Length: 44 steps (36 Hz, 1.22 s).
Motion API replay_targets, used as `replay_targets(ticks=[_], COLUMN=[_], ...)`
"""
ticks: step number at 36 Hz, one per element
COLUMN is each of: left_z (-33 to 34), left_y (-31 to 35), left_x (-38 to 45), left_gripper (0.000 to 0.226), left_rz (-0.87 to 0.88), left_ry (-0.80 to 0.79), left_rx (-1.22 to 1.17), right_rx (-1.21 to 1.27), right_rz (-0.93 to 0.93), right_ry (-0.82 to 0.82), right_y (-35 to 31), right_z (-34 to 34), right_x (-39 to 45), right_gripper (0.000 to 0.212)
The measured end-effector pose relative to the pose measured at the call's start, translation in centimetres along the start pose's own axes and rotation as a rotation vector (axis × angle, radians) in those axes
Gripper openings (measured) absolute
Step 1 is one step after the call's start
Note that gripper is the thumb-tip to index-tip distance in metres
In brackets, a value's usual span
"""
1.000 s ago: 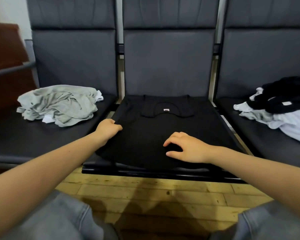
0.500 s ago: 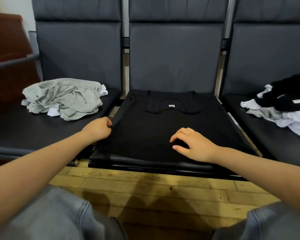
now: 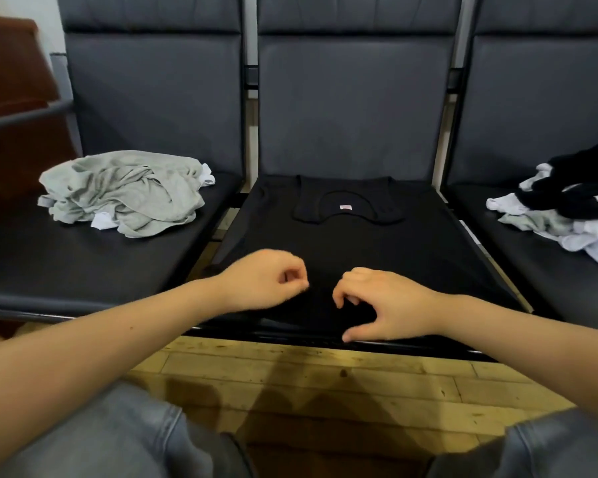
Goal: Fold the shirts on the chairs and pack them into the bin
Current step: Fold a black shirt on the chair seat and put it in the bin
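A black shirt [image 3: 353, 243] lies flat on the middle chair seat [image 3: 473, 236], neck label up and toward the backrest. My left hand [image 3: 263, 281] hovers over the shirt's near left part. Its fingers are curled and thumb and forefinger pinch together, seemingly on black cloth, though the hand is blurred. My right hand [image 3: 387, 305] sits on the shirt's near edge with bent fingertips pressing the cloth and the thumb stretched along the seat's front rim. No bin is in view.
A crumpled grey shirt pile [image 3: 125, 191] lies on the left chair seat. On the right chair lies a heap of white, grey and black shirts [image 3: 573, 208]. A wooden floor [image 3: 325, 370] and my knees are below the seats.
My left hand left the shirt's left edge and swept right toward the middle, ending close to my right hand. The right hand curled its fingers more and slid slightly nearer the front edge.
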<state>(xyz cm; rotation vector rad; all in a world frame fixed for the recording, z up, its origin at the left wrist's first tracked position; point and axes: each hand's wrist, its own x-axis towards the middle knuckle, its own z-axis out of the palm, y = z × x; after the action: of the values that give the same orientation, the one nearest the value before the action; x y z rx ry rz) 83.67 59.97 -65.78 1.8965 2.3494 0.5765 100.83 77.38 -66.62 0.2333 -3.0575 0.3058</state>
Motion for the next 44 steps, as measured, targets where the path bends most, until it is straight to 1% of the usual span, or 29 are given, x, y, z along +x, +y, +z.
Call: replay_targets(ticks=[2,4,6,7,8,10,12,15,17,19,21,23,25,28,31,34,35,37,39,40,42,44], left_z=[0.6,0.8,0.8,0.8,0.9,1.1,1.1,1.0,0.7,0.4,0.0,-0.3,-0.6,-0.9,-0.8,-0.5,-0.4,-0.2,-0.2,-0.2,-0.3,-0.3], left_y=[0.7,0.9,0.8,0.6,0.4,-0.2,-0.8,-1.8,-2.5,-3.1,-3.6,-4.0,-4.2,-4.5,-4.8,-5.0,-5.2,-5.7,-6.5,-6.8,-7.3,-7.4], left_x=[-0.3,-0.3,-0.1,0.0,0.3,0.8,1.3,2.1,2.6,3.1,3.6,4.0,4.4,4.9,5.2,5.4,5.5,5.7,6.0,6.1,6.2,6.3], left_gripper=[0.021,0.035,0.047,0.050,0.050,0.037,0.021,0.011,0.009,0.013,0.020,0.035,0.046,0.045,0.042,0.044,0.039,0.022,0.011,0.010,0.016,0.023], left_rz=[0.052,0.092,0.106,0.105,0.100,0.070,0.006,-0.118,-0.168,-0.203,-0.241,-0.304,-0.357,-0.412,-0.416,-0.401,-0.388,-0.363,-0.347,-0.339,-0.325,-0.314], left_ry=[-0.080,-0.117,-0.138,-0.138,-0.132,-0.101,-0.049,0.006,0.023,0.041,0.061,0.084,0.115,0.138,0.121,0.094,0.083,0.063,0.053,0.046,0.059,0.118], left_rx=[0.056,0.104,0.129,0.147,0.158,0.109,-0.006,-0.170,-0.205,-0.214,-0.210,-0.212,-0.237,-0.312,-0.330,-0.280,-0.253,-0.206,-0.147,-0.115,-0.087,-0.099], right_rx=[0.037,0.084,0.235,0.348,0.467,0.637,0.685,0.635,0.642,0.637,0.550,0.487,0.462,0.452,0.514,0.520,0.484,0.380,0.283,0.238,0.145,0.095], right_rz=[-0.004,0.020,0.128,0.193,0.260,0.384,0.460,0.497,0.483,0.466,0.450,0.456,0.484,0.558,0.643,0.697,0.700,0.681,0.654,0.643,0.626,0.607], right_ry=[0.053,0.077,0.070,0.061,0.045,0.007,-0.022,-0.006,0.016,0.024,0.032,0.045,0.057,0.080,0.119,0.138,0.129,0.123,0.160,0.182,0.202,0.229], right_y=[0.3,0.8,1.2,1.4,1.7,2.4,3.1,3.7,3.7,3.7,4.1,4.6,5.4,6.9,8.8,10.1,10.4,10.6,10.6,10.5,10.5,10.5], right_z=[0.3,0.4,0.1,-0.2,-0.4,-0.8,-1.2,-1.2,-1.2,-1.5,-2.0,-2.6,-3.2,-4.2,-4.4,-3.2,-2.7,-2.1,-1.9,-1.9,-1.9,-1.7], right_x=[0.1,0.3,0.7,0.9,1.2,1.6,1.9,2.4,2.7,2.9,3.0,2.9,2.6,1.7,0.7,0.3,0.3,0.4,0.6,0.6,0.4,0.1], right_gripper=[0.028,0.017,0.006,0.006,0.011,0.012,0.010,0.011,0.013,0.021,0.016,0.011,0.011,0.017,0.025,0.035,0.034,0.027,0.020,0.017,0.015,0.021])
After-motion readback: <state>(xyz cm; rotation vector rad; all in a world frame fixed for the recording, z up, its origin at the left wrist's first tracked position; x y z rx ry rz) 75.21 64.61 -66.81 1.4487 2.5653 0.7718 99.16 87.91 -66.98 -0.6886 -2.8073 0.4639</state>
